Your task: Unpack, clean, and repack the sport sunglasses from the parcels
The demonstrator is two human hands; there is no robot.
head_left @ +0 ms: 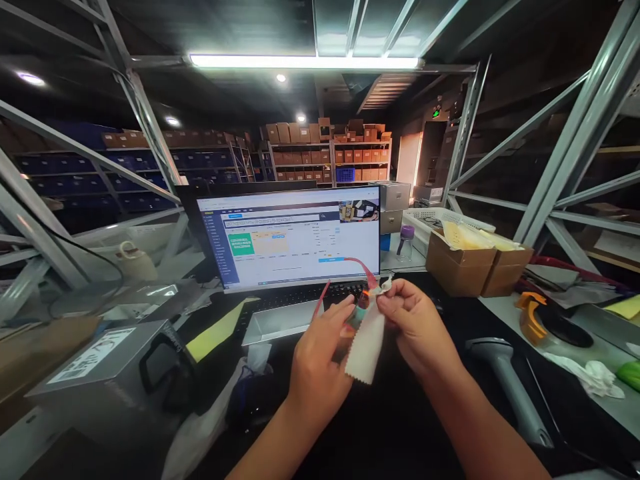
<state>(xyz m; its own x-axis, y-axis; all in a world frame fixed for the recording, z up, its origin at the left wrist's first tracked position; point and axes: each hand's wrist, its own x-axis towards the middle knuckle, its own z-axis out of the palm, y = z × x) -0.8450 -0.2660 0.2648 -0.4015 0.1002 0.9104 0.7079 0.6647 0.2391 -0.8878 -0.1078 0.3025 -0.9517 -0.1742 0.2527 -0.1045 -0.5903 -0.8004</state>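
Observation:
Both my hands are raised over the dark desktop, in front of the monitor. Between them is a pair of glasses with red temples (369,273); one temple points up past the screen, and the lenses are mostly hidden by fingers and cloth. My left hand (317,363) grips the frame from the left side, fingers curled round it. A pale cleaning cloth (367,353) with a zigzag edge hangs down from my right hand (417,323), which pinches it against the glasses with thumb and forefinger. Behind my left hand lies an open white box (283,321).
The monitor (295,267) stands behind a keyboard (345,291). To the right are a barcode scanner (507,383), an orange tape dispenser (531,319) and open cardboard boxes (457,270). A grey box (100,380) and a yellow paper (220,331) lie left.

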